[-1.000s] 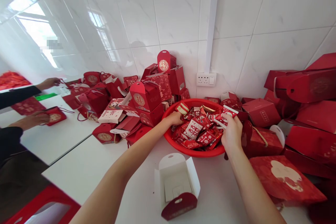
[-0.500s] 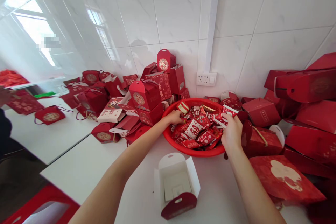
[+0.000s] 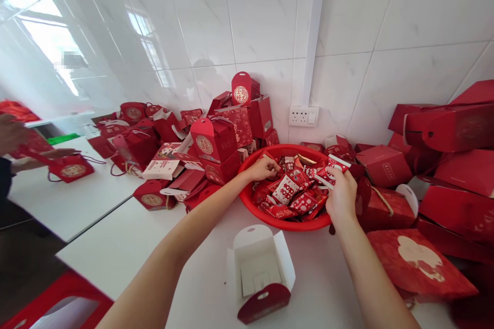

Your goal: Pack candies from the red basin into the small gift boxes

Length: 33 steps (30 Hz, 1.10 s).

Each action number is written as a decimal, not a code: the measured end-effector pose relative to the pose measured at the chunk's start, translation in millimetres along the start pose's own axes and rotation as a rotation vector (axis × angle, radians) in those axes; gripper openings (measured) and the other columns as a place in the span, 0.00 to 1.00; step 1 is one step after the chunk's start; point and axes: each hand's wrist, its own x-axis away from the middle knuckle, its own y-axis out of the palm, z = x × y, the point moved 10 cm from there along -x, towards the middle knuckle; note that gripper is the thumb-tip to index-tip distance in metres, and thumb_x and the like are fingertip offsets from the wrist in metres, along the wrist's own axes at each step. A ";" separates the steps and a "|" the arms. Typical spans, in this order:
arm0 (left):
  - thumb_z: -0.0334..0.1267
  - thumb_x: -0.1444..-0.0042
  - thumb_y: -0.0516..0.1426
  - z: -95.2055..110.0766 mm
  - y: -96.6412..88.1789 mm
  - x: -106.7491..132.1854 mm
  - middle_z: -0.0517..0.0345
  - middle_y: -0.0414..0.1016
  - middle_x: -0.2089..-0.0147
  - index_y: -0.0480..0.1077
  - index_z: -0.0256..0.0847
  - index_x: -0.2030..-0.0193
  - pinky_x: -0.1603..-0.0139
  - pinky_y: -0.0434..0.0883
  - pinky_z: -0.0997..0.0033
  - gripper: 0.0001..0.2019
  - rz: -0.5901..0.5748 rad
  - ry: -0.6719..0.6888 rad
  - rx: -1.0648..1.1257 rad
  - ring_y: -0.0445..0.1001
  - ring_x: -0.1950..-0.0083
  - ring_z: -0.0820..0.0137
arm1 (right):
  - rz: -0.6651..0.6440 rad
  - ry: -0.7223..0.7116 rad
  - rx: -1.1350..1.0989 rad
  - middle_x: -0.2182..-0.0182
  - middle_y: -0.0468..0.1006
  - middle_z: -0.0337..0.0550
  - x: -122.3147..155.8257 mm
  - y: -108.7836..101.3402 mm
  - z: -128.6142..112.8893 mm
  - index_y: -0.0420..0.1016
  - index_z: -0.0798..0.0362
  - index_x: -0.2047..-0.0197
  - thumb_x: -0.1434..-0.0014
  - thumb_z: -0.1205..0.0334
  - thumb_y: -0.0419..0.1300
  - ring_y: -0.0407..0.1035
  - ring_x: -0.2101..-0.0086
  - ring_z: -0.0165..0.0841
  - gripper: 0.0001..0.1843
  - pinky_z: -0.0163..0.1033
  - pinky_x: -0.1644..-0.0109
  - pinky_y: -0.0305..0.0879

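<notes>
A round red plastic basket (image 3: 283, 225) full of wrapped candies (image 3: 285, 188) stands against the wall side of the table. My left hand (image 3: 264, 168) reaches over its left rim, fingers closed among the wrappers; whatever they pinch is hidden. At the basket's right rim my right hand (image 3: 342, 194) grips red-and-white candy packets (image 3: 332, 167), their ends sticking out past the thumb. Nearer to me, between my forearms, an unfolded gift box (image 3: 260, 272) sits with its lid flaps up, white inside and dark red on the front flap, with no candy visible in it.
Red gift boxes (image 3: 214, 139) are heaped left of the basket, and more boxes (image 3: 455, 185) are stacked on the right. A socket (image 3: 304, 116) is on the tiled wall. At far left, another person's hands (image 3: 42, 157) handle a red box (image 3: 73, 167). A red stool (image 3: 65, 298) is at lower left.
My left hand has shifted slightly right in the basket, covering the cream-striped candy visible before. My right hand stays put with its packets. The other person's hands have reached the box at left.
</notes>
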 end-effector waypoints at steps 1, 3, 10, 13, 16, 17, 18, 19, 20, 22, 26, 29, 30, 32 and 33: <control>0.37 0.49 0.63 2.7 -1.4 -0.3 0.58 0.76 0.66 0.76 0.36 0.61 0.61 0.71 0.73 0.10 0.019 0.019 0.038 0.73 0.65 0.70 | -0.002 0.003 0.001 0.78 0.74 0.30 -0.2 0.1 0.5 0.69 0.51 0.72 0.63 0.61 0.65 0.72 0.75 0.29 0.12 0.34 0.70 0.73; 0.39 0.47 0.62 7.4 -3.5 0.2 0.58 0.76 0.65 0.75 0.35 0.57 0.59 0.72 0.71 0.13 0.044 0.055 0.130 0.73 0.64 0.71 | -0.002 0.005 0.002 0.77 0.74 0.30 -0.5 0.1 0.9 0.70 0.51 0.72 0.63 0.61 0.66 0.72 0.75 0.29 0.13 0.34 0.71 0.73; 0.32 0.54 0.68 16.2 -8.2 3.8 0.68 0.68 0.72 0.69 0.35 0.40 0.63 0.71 0.73 0.32 0.052 0.118 0.483 0.71 0.68 0.74 | 0.016 0.042 -0.006 0.78 0.76 0.31 1.9 0.6 0.4 0.72 0.52 0.72 0.64 0.62 0.65 0.72 0.76 0.28 0.11 0.32 0.72 0.72; 0.29 0.56 0.69 16.2 -17.2 3.8 0.68 0.67 0.72 0.71 0.33 0.42 0.64 0.70 0.74 0.31 0.127 0.118 0.486 0.70 0.69 0.75 | 0.035 0.062 -0.013 0.79 0.75 0.30 3.3 0.4 0.2 0.72 0.52 0.74 0.65 0.63 0.65 0.72 0.76 0.28 0.11 0.33 0.72 0.72; 0.29 0.58 0.69 15.6 -23.9 4.5 0.68 0.68 0.72 0.74 0.33 0.45 0.65 0.70 0.75 0.29 0.176 0.112 0.503 0.70 0.71 0.76 | 0.028 0.063 -0.014 0.77 0.77 0.32 3.0 1.1 1.1 0.72 0.52 0.73 0.65 0.63 0.65 0.72 0.76 0.28 0.12 0.33 0.72 0.72; 0.30 0.59 0.70 16.0 -25.4 4.9 0.68 0.68 0.72 0.74 0.33 0.46 0.65 0.70 0.74 0.29 0.184 0.110 0.513 0.70 0.71 0.76 | 0.021 0.057 -0.009 0.77 0.77 0.32 2.6 1.4 1.5 0.73 0.53 0.72 0.65 0.62 0.65 0.72 0.75 0.29 0.12 0.33 0.71 0.72; 0.32 0.60 0.71 16.6 -26.9 5.5 0.67 0.70 0.72 0.75 0.33 0.47 0.64 0.70 0.73 0.29 0.191 0.107 0.530 0.71 0.70 0.75 | 0.015 0.043 0.000 0.76 0.77 0.33 2.2 1.3 1.5 0.73 0.53 0.72 0.64 0.62 0.65 0.72 0.75 0.29 0.12 0.34 0.71 0.71; 0.33 0.60 0.71 17.7 -28.0 6.2 0.66 0.71 0.72 0.76 0.33 0.48 0.63 0.71 0.72 0.29 0.196 0.100 0.555 0.72 0.69 0.74 | 0.012 0.019 0.012 0.76 0.77 0.33 1.9 0.9 0.6 0.73 0.52 0.71 0.63 0.62 0.65 0.72 0.75 0.29 0.12 0.34 0.70 0.71; 0.35 0.61 0.72 19.2 -28.6 6.8 0.64 0.74 0.71 0.76 0.33 0.49 0.62 0.71 0.72 0.29 0.198 0.090 0.590 0.73 0.68 0.73 | 0.012 -0.015 0.028 0.75 0.77 0.32 1.9 0.2 -1.3 0.73 0.52 0.70 0.62 0.61 0.65 0.71 0.74 0.29 0.12 0.35 0.69 0.71; 0.38 0.61 0.73 24.9 -27.5 7.9 0.58 0.79 0.66 0.77 0.34 0.50 0.59 0.73 0.70 0.29 0.188 0.067 0.685 0.76 0.65 0.70 | -0.002 -0.101 0.068 0.73 0.78 0.32 3.0 0.2 -6.8 0.74 0.52 0.68 0.59 0.60 0.65 0.72 0.72 0.30 0.12 0.36 0.65 0.71; 0.46 0.58 0.73 50.7 -15.5 8.0 0.48 0.83 0.53 0.79 0.35 0.52 0.52 0.76 0.65 0.27 0.098 0.063 0.864 0.80 0.57 0.65 | -0.116 -0.207 0.165 0.67 0.81 0.34 8.4 11.2 -13.0 0.78 0.50 0.64 0.54 0.58 0.66 0.73 0.65 0.32 0.12 0.38 0.57 0.71; 0.48 0.57 0.73 73.3 -8.8 7.4 0.48 0.83 0.52 0.79 0.35 0.51 0.51 0.76 0.63 0.28 0.062 0.117 0.882 0.81 0.55 0.63 | -0.191 -0.128 0.160 0.65 0.82 0.36 10.1 19.5 -6.0 0.79 0.50 0.62 0.53 0.58 0.67 0.75 0.63 0.34 0.13 0.38 0.57 0.72; 0.49 0.57 0.73 79.7 -7.3 7.3 0.48 0.83 0.53 0.79 0.35 0.51 0.50 0.76 0.63 0.28 0.057 0.143 0.870 0.80 0.55 0.63 | -0.198 -0.086 0.145 0.66 0.82 0.36 10.0 20.7 -2.9 0.79 0.50 0.63 0.55 0.58 0.68 0.75 0.64 0.34 0.13 0.38 0.59 0.73; 0.49 0.56 0.72 89.8 -4.3 7.4 0.48 0.83 0.54 0.80 0.34 0.54 0.49 0.75 0.62 0.26 0.049 0.191 0.832 0.80 0.55 0.63 | -0.188 -0.018 0.116 0.69 0.82 0.35 9.5 21.2 0.8 0.78 0.50 0.65 0.57 0.59 0.68 0.74 0.67 0.33 0.13 0.36 0.65 0.72; 0.49 0.56 0.72 93.0 -2.9 7.8 0.48 0.84 0.55 0.80 0.34 0.55 0.48 0.74 0.62 0.25 0.048 0.211 0.813 0.81 0.55 0.63 | -0.179 0.005 0.105 0.70 0.81 0.34 9.4 21.2 1.6 0.78 0.50 0.67 0.58 0.59 0.68 0.74 0.69 0.32 0.12 0.35 0.67 0.71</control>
